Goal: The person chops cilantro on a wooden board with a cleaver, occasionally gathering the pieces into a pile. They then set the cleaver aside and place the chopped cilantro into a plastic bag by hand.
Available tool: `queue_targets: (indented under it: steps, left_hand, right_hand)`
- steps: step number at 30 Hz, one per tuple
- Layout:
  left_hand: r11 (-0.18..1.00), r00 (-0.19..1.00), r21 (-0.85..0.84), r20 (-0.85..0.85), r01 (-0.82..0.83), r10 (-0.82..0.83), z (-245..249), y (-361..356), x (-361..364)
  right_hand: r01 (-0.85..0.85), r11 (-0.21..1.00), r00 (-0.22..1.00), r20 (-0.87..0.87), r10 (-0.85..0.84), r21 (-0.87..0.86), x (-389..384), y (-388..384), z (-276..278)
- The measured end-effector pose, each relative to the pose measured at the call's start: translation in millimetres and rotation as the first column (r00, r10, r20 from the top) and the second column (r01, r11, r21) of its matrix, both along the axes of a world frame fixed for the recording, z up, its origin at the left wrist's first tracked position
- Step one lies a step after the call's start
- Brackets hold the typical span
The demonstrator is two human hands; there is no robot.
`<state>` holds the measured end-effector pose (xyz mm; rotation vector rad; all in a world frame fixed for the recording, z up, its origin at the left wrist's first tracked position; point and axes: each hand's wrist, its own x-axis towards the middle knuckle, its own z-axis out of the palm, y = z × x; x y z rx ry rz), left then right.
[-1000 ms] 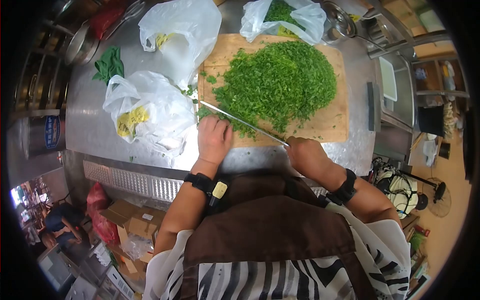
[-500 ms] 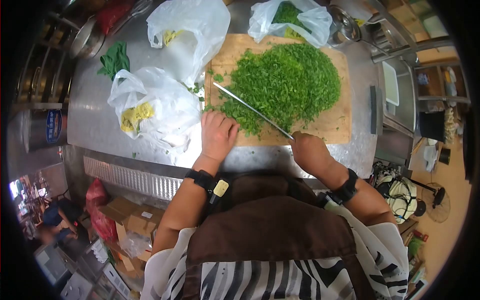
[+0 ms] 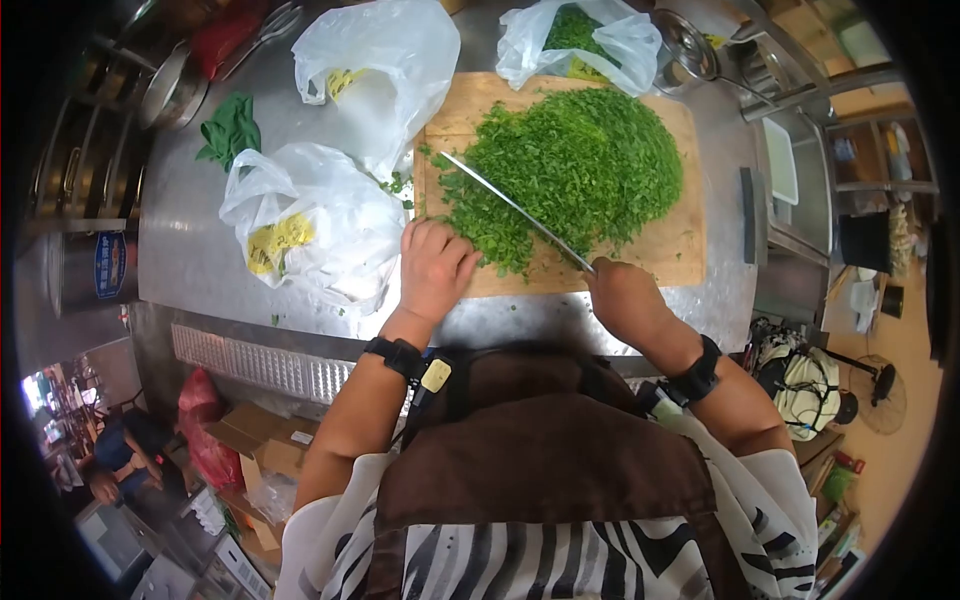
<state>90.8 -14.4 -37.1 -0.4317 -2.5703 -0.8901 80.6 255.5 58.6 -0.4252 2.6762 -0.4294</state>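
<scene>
A large heap of chopped green herbs (image 3: 590,160) covers much of a wooden cutting board (image 3: 685,255). My right hand (image 3: 627,300) is wrapped round the handle of a knife (image 3: 515,207), whose blade slants up and left across the herbs' near left side. At the board's lower left corner rests my left hand (image 3: 437,264), its fingers close together and curled at the edge of the herbs. Whether anything is under those fingers is hidden. Left of the board lie two white plastic bags, a near one (image 3: 330,190) and a far one (image 3: 390,60).
Another plastic bag with greens (image 3: 610,50) lies beyond the board. A green cloth (image 3: 232,127) and a metal bowl (image 3: 175,88) are at the left. A lidded pot (image 3: 687,45) stands at the back right. A person (image 3: 130,450) is far off at the lower left.
The knife and my right hand have shifted slightly right, the blade tip a little further over the herbs. My left hand has barely moved.
</scene>
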Motion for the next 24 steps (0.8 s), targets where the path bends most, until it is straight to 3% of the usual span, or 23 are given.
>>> queue_targets:
  steps: [2,8,10,13,17,20,24]
  left_hand:
    - [1.0,1.0,0.005,0.023,-0.02,0.02,4.9,-2.4,-0.1]
    - [0.999,0.999,0.029,0.011,-0.043,0.043,13.0,-18.0,-30.2]
    - [0.991,0.982,0.048,0.142,0.123,-0.128,9.3,-29.5,-40.4]
    - [0.966,0.96,-0.01,0.109,0.259,-0.257,9.2,-36.8,-57.4]
    - [0.956,0.936,-0.006,0.203,0.294,-0.287,7.8,-37.4,-61.2]
    - [0.959,0.945,-0.023,0.177,0.284,-0.276,4.2,-30.0,-46.1]
    - [0.995,0.988,-0.049,0.136,0.083,-0.076,-7.7,-6.0,-11.7]
  right_hand:
    - [-0.002,1.0,1.0,0.002,0.002,-0.017,-1.9,-5.5,18.0]
    - [0.01,0.999,1.0,-0.029,-0.011,-0.047,0.0,3.1,4.8]
    - [0.035,0.996,0.999,-0.027,-0.037,-0.082,6.6,4.9,13.7]
    - [0.099,0.985,0.995,-0.015,-0.102,-0.145,7.2,8.5,23.1]
    - [0.16,0.967,0.987,0.014,-0.161,-0.198,9.9,13.7,21.9]
    - [0.193,0.964,0.981,0.032,-0.191,-0.182,13.4,17.6,22.6]
    - [0.21,0.952,0.977,0.015,-0.212,-0.222,17.7,20.9,26.0]
